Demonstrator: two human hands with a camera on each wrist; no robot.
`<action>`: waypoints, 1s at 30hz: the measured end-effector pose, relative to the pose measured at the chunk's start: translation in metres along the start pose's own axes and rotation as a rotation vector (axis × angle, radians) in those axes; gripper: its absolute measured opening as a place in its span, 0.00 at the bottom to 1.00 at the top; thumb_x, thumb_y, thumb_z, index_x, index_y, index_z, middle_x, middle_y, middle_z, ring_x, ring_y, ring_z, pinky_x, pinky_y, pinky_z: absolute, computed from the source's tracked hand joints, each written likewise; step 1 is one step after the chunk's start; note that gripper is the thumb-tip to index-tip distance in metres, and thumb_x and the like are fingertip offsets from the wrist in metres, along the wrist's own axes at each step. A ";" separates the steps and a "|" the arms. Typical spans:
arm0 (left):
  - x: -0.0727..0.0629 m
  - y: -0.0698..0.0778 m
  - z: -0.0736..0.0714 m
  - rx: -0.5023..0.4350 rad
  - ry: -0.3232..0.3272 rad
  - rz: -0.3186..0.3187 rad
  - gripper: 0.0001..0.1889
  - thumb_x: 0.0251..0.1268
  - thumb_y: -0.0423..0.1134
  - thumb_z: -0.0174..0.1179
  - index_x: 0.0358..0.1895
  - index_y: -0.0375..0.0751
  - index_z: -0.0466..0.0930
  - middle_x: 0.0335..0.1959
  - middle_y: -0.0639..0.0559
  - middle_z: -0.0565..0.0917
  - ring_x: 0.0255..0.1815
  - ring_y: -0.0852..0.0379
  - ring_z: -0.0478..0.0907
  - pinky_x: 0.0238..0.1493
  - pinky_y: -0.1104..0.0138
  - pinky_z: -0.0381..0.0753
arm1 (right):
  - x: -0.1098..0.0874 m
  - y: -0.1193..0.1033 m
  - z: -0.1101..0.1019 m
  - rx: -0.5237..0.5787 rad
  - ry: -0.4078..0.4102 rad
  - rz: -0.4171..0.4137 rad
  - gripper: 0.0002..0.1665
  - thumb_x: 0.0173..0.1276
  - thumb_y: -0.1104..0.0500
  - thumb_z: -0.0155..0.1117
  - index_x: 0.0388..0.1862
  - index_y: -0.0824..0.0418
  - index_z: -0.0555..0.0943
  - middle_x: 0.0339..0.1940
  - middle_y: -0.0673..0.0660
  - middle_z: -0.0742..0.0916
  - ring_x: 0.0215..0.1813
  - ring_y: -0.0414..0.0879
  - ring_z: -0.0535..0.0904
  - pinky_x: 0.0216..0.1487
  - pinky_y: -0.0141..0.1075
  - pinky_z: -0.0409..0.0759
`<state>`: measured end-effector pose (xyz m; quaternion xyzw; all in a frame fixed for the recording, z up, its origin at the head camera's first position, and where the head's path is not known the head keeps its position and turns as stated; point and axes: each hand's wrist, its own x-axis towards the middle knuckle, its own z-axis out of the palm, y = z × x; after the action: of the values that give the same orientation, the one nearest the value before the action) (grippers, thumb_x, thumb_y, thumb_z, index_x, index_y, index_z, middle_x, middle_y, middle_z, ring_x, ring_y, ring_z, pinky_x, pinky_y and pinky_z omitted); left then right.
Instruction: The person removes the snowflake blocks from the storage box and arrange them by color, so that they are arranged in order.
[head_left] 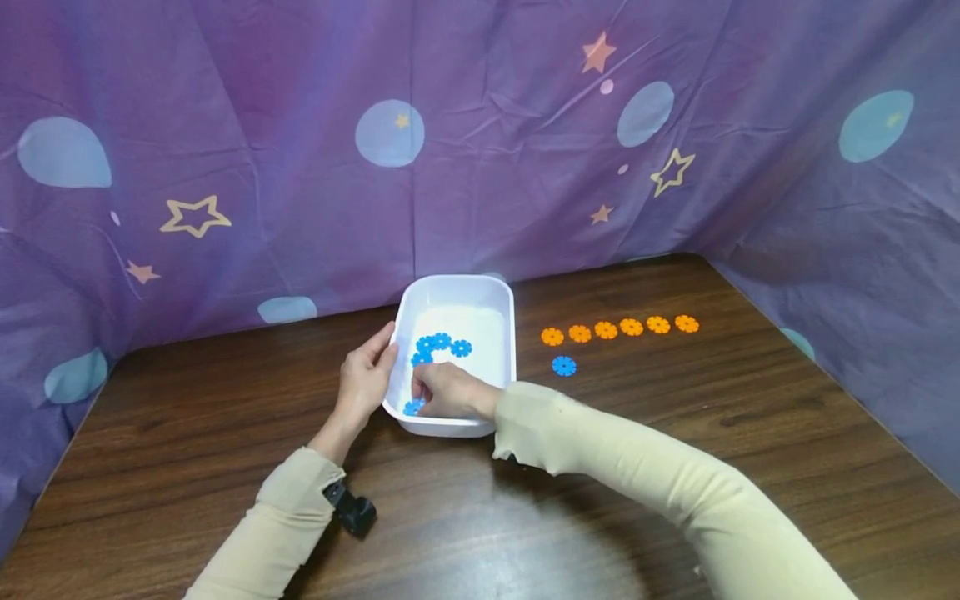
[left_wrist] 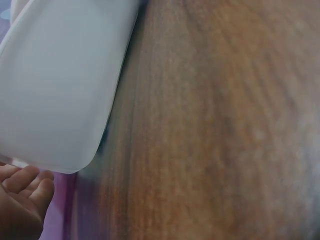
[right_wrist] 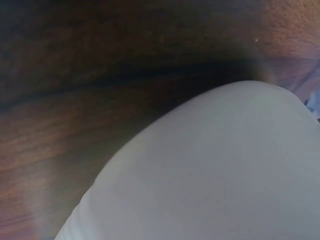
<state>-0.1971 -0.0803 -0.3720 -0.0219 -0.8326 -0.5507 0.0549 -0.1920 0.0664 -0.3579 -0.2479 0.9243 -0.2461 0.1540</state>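
A white plastic tray (head_left: pixel 450 427) stands on the table and holds several blue flower-shaped discs (head_left: pixel 462 348). My left hand (head_left: pixel 363 379) holds the tray's left side; in the left wrist view its fingers (left_wrist: pixel 42 192) meet the tray's edge. Inside the tray's near half, my right hand (head_left: pixel 450 390) reaches down with bent fingers beside a blue disc (head_left: pixel 412 407) in the near left corner. Its fingertips are partly hidden, so whether they pinch a disc cannot be seen. The right wrist view shows mostly the pale sleeve (right_wrist: pixel 215 165).
Right of the tray, several orange flower-shaped discs (head_left: pixel 605 330) lie in a row on the brown wooden table (head_left: pixel 420 517). A single blue disc (head_left: pixel 564 366) lies in front of the row's left end. A purple curtain (head_left: pixel 487 208) hangs behind the table.
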 end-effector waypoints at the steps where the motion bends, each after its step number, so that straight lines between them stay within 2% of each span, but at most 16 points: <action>1: 0.000 0.000 0.000 0.000 -0.001 -0.001 0.21 0.69 0.36 0.51 0.65 0.41 0.70 0.64 0.45 0.71 0.64 0.49 0.69 0.63 0.58 0.71 | 0.000 0.000 0.000 -0.002 0.000 -0.003 0.11 0.53 0.65 0.71 0.31 0.61 0.76 0.27 0.51 0.79 0.33 0.41 0.73 0.36 0.30 0.72; 9: 0.000 -0.001 0.000 0.010 -0.004 0.000 0.21 0.70 0.35 0.50 0.65 0.39 0.69 0.65 0.45 0.71 0.66 0.49 0.67 0.66 0.58 0.67 | -0.002 0.000 0.000 0.023 0.010 -0.051 0.11 0.53 0.67 0.70 0.29 0.60 0.75 0.25 0.50 0.78 0.31 0.40 0.72 0.33 0.28 0.70; 16: 0.000 0.001 0.000 0.010 -0.004 0.008 0.21 0.70 0.35 0.50 0.65 0.39 0.69 0.64 0.45 0.71 0.66 0.49 0.67 0.66 0.58 0.67 | -0.006 0.000 -0.003 0.041 0.046 -0.084 0.10 0.52 0.69 0.68 0.27 0.59 0.75 0.20 0.48 0.77 0.27 0.39 0.71 0.29 0.27 0.68; 22: -0.001 0.001 0.000 0.014 -0.007 0.002 0.22 0.69 0.35 0.51 0.65 0.40 0.69 0.64 0.45 0.71 0.64 0.49 0.69 0.63 0.57 0.71 | -0.013 -0.003 -0.012 0.129 0.070 -0.072 0.09 0.54 0.68 0.68 0.28 0.60 0.76 0.18 0.49 0.79 0.24 0.37 0.72 0.27 0.26 0.69; 26: -0.001 0.001 0.000 0.010 -0.004 0.007 0.22 0.69 0.36 0.51 0.65 0.40 0.69 0.64 0.45 0.71 0.65 0.49 0.68 0.64 0.58 0.70 | -0.019 0.001 -0.024 0.175 0.139 -0.094 0.09 0.53 0.66 0.70 0.28 0.61 0.76 0.18 0.48 0.78 0.23 0.35 0.70 0.26 0.24 0.68; 30: 0.000 0.001 0.001 0.002 -0.010 0.007 0.22 0.70 0.35 0.50 0.66 0.39 0.68 0.65 0.45 0.71 0.67 0.50 0.66 0.66 0.59 0.67 | -0.028 0.009 -0.037 0.289 0.196 -0.104 0.09 0.55 0.68 0.69 0.31 0.65 0.76 0.15 0.49 0.78 0.17 0.35 0.69 0.21 0.24 0.70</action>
<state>-0.1967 -0.0793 -0.3712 -0.0275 -0.8333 -0.5496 0.0527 -0.1874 0.1018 -0.3269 -0.2456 0.8757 -0.4071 0.0842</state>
